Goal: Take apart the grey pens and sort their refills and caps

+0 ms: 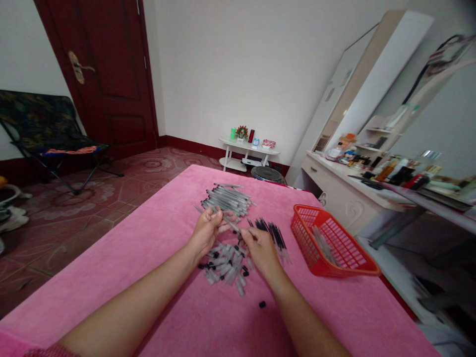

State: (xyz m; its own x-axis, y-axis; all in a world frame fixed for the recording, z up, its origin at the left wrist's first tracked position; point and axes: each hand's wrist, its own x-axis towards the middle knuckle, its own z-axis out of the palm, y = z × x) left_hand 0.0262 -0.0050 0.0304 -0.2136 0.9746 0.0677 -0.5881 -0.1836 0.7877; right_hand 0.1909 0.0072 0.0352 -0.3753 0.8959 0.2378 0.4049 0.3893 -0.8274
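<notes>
My left hand (204, 229) is closed around a clear grey pen barrel (231, 224), which slants down to the right in front of me. At the barrel's lower end, the thumb and fingers of my right hand (262, 249) are pinched together on it; any small part between them is hidden. Beyond my hands lies a pile of pen barrels (231, 199). Just below them are scattered clear pen caps (225, 265) and small black pieces. Thin black-ended pen refills (274, 233) lie behind my right hand. One loose black piece (262, 304) lies closer to me.
A red plastic basket (312, 263) with several clear pens in it stands at the right of the pink-covered table (156, 253). Past the table's right edge is a dresser (334, 173) crowded with bottles. A folding chair (55, 134) and a low white stand (245, 145) are farther off.
</notes>
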